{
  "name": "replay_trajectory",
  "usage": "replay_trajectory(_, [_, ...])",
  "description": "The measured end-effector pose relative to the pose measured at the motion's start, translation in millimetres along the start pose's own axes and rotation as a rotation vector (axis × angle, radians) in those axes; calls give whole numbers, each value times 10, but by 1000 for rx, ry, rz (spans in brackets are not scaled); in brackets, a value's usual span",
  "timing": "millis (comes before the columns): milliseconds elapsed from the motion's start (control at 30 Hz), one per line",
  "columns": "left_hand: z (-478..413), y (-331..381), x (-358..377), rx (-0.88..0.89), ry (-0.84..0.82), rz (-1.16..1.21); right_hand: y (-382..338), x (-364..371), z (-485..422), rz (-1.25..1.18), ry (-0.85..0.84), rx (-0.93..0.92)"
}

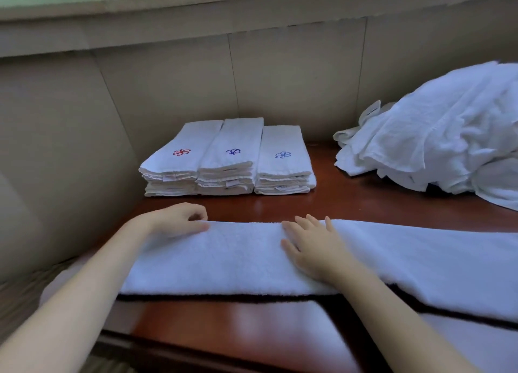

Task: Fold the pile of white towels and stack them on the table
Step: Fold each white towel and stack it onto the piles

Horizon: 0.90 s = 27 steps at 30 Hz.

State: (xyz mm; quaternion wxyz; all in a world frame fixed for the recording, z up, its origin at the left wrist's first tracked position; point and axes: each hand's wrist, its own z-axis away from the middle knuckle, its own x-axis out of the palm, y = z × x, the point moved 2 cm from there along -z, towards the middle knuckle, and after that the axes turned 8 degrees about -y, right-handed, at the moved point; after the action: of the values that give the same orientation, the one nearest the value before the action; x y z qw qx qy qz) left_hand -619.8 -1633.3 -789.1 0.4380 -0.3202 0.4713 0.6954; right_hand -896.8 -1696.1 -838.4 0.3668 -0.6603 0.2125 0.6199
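Three stacks (227, 159) of folded white towels sit side by side on the red-brown table (350, 201), pushed back against the beige wall (168, 78). The top of the left stack carries a stitched red flower (181, 152); the other two tops show blue flowers (282, 155).

In front of the stacks, nearer the person, one towel (224, 255) lies stretched out as a long folded strip. It runs crosswise and reaches well past the stacks to the right, out of view.

The left hand (179, 218) is at the strip's far edge, just in front of the left stack. Its fingers are curled and its thumb lies on top of the cloth, so it appears to pinch that edge. The right hand (311, 248) lies flat on the strip in front of the right stack, palm down, fingers straight and a little spread, gripping nothing.

To the right of the stacks and apart from them, the pile (434, 142) of unfolded white towels is heaped loose and rumpled on the table, rising higher than the stacks.
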Motion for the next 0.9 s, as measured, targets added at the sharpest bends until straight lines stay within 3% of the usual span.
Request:
replay_trajectory(233, [-89, 50, 170, -62, 255, -182, -430, 178, 75, -27, -75, 56])
replay_trajectory(367, [-5, 230, 226, -209, 561, -750, -507, 153, 76, -136, -129, 68])
replay_trajectory(433, [48, 451, 391, -180, 703, -626, -356, -3, 67, -246, -95, 93])
replay_trajectory(467, [65, 529, 499, -197, 662, -436, -234, -73, 71, -244, -46, 127])
replay_trajectory(533, [15, 616, 790, -308, 394, -149, 80, -127, 160, -119, 3, 255])
replay_trajectory(600, [-23, 613, 955, -368, 243, -150, 293, -65, 283, -41, -58, 372])
replay_trajectory(800, [-50, 297, 664, -276, 172, -156, 278, 21, 342, -80, -109, 340])
replay_trajectory(900, [55, 90, 522, -165, 162, -89, 282, 39, 409, 4, -119, 428])
